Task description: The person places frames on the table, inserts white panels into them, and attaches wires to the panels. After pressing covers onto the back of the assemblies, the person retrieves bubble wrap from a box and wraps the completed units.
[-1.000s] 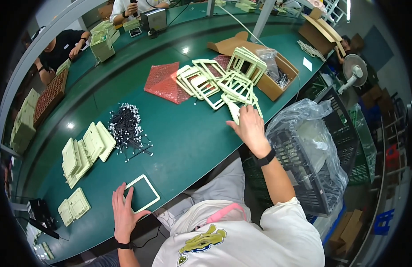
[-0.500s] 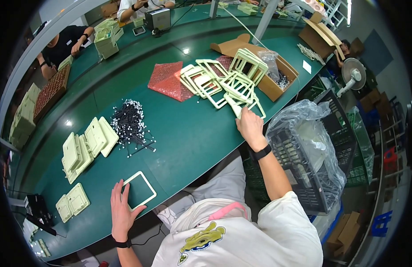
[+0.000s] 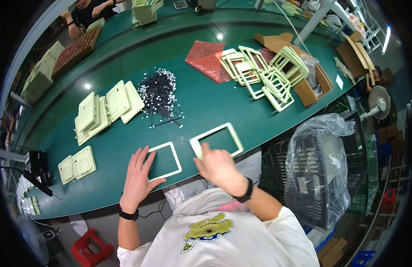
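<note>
A pale rectangular plastic frame [image 3: 175, 156] lies near the table's front edge. My left hand [image 3: 138, 178] rests at its left side, fingers spread, the thumb by its lower edge. To the right, my right hand [image 3: 218, 170] has hold of a second pale plastic frame [image 3: 235, 139] by its left side; this hand is blurred and its fingertips are partly hidden. The second frame is at the table surface, slightly apart from the first. Beyond it, a heap of similar frames [image 3: 277, 80] lies loosely stacked toward the right.
Black cables with white ends [image 3: 159, 93] form a pile past my left hand. Pale plastic panels [image 3: 92, 115] are stacked left of it. Red bubble wrap [image 3: 206, 58], an open cardboard box [image 3: 309, 91] and a plastic-lined black crate [image 3: 299, 178] lie right. Another person [image 3: 88, 13] sits across the table.
My right hand has moved from the heap back toward my left hand, bringing a frame with it. My left hand stays by the first frame. The whole view has shifted.
</note>
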{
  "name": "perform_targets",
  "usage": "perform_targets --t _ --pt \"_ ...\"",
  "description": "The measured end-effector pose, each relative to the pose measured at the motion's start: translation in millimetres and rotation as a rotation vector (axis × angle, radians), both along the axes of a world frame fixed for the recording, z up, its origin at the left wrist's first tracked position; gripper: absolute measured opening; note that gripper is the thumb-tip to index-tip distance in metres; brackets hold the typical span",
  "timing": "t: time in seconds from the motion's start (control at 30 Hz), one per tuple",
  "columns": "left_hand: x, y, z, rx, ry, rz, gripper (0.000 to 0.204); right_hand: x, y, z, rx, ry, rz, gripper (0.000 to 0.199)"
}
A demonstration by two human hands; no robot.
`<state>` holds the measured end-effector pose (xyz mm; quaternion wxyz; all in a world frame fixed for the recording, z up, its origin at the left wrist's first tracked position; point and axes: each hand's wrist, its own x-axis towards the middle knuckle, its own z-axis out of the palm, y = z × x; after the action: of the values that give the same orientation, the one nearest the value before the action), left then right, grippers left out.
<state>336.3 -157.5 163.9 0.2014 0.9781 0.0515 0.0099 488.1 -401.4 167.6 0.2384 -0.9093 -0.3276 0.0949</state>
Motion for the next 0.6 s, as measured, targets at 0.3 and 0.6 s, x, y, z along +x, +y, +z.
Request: perform_targets --t 0.3,0.6 --pt "-26 -19 8 0.072 -0.119 0.078 0.084 -19 33 -11 0.069 -0.053 0.075 0.04" --pt "-195 -163 -21 -0.043 -0.211 0.498 0.022 -88 37 37 0.36 0.103 0.706 0.022"
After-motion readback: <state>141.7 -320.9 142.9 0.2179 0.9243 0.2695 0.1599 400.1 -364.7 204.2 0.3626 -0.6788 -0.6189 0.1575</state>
